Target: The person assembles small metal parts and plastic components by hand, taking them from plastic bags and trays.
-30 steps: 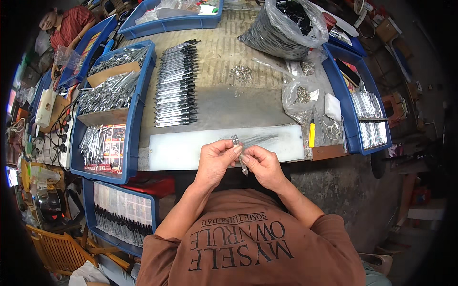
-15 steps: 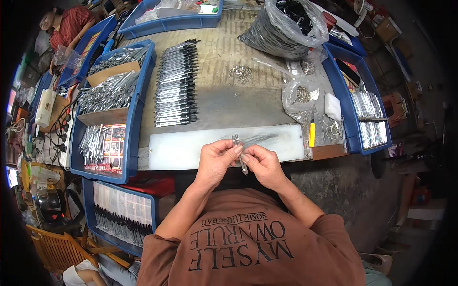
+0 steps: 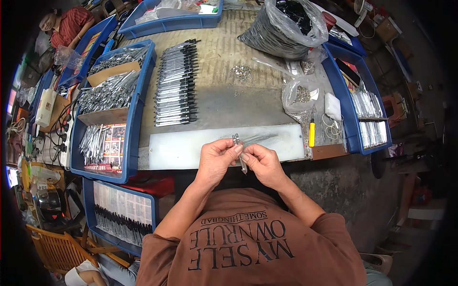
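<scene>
Just over the near edge of the white board (image 3: pixel 191 148), my two hands meet at a slim silver metal rod (image 3: pixel 244 168). My left hand (image 3: pixel 217 161) pinches it near its upper end, where a small jointed metal end shows above the fingertips. Thumb and fingers of my right hand (image 3: pixel 265 167) are closed on it a little lower, beside the left thumb. Its pointed lower end sticks out beneath my fingers, and its middle is hidden by them. Beyond the board lies a long row of silver rods with black ends (image 3: pixel 176 86).
On the left stands a blue tray (image 3: pixel 151 57) of loose metal rods, with another blue tray (image 3: pixel 155 219) below. Small metal parts (image 3: pixel 241 74), a yellow-handled screwdriver (image 3: pixel 312 134) and a bag of black parts (image 3: pixel 281 35) lie on the table. Another person (image 3: pixel 74 26) sits far left.
My hands and the metal rod stay almost in place. At the far left, the other person's head and arm have shifted slightly.
</scene>
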A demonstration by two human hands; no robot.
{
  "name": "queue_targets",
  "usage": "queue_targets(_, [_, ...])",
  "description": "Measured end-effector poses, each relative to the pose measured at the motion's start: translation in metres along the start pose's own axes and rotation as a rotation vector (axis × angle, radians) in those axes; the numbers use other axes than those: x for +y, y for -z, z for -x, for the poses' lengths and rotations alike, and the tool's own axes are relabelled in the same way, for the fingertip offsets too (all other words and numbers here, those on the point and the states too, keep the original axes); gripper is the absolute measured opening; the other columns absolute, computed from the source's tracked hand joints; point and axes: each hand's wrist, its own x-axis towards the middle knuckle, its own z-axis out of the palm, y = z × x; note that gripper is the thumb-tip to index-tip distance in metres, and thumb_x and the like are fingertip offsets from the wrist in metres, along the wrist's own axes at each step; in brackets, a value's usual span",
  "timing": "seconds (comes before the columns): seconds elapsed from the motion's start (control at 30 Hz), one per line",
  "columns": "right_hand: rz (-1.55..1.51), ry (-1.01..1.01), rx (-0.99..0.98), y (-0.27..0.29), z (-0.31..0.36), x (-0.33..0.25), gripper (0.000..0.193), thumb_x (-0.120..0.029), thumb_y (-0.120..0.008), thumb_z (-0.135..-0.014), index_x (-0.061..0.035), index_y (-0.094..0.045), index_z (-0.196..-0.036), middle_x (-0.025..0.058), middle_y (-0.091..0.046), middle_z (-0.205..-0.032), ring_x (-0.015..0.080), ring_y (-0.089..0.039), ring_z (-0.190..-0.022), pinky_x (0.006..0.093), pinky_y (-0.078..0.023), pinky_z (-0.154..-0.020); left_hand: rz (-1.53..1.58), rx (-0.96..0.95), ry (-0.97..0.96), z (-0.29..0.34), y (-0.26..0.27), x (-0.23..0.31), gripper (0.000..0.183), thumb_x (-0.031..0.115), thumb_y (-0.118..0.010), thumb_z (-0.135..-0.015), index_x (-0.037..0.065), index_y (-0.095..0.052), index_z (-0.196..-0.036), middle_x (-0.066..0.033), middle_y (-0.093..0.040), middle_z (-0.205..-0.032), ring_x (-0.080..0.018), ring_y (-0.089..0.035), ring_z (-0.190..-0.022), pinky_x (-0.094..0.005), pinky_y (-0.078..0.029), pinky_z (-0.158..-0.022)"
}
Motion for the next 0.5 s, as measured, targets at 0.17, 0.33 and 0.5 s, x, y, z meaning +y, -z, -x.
queue_targets(0.17, [-0.023, 0.007, -0.005, -0.0001, -0.0006, 0.0016, 0.013, -0.012, -0.053, -0.083, 0.0015, -0.055, -0.084, 0.0053, -0.057, -0.069, 0.0082, -0.050, -0.063, 0.0236, -0.042, -0.056, -0.008, -0.005, -0.004, -0.0006, 0.0006, -0.0009, 0.015, 0.009, -0.060, -0.079, -0.002, -0.061, -0.089, -0.0014, -0.058, -0.072, -0.0056, -0.050, -0.060, -0.0177, -0.041, -0.052])
queue_targets(0.33, [-0.028, 0.018, -0.011, -0.0003, -0.0004, 0.0008, 0.013, -0.012, -0.053, -0.083, 0.0012, -0.055, -0.083, 0.0033, -0.055, -0.067, 0.0070, -0.048, -0.061, 0.0225, -0.041, -0.054, -0.006, -0.010, -0.005, -0.0006, 0.0019, -0.0019, 0.015, 0.009, -0.060, -0.079, -0.002, -0.061, -0.089, -0.0014, -0.058, -0.072, -0.0057, -0.050, -0.061, -0.0179, -0.041, -0.052])
queue_targets(0.5, [-0.069, 0.009, -0.013, -0.0008, 0.0005, 0.0016, 0.014, -0.012, -0.052, -0.084, 0.0014, -0.055, -0.083, 0.0019, -0.055, -0.067, 0.0055, -0.047, -0.061, 0.0213, -0.040, -0.053, -0.019, -0.004, 0.001, -0.0004, 0.0016, -0.0019, 0.015, 0.010, -0.060, -0.079, -0.002, -0.061, -0.089, -0.0015, -0.058, -0.072, -0.0056, -0.050, -0.061, -0.0180, -0.042, -0.052])
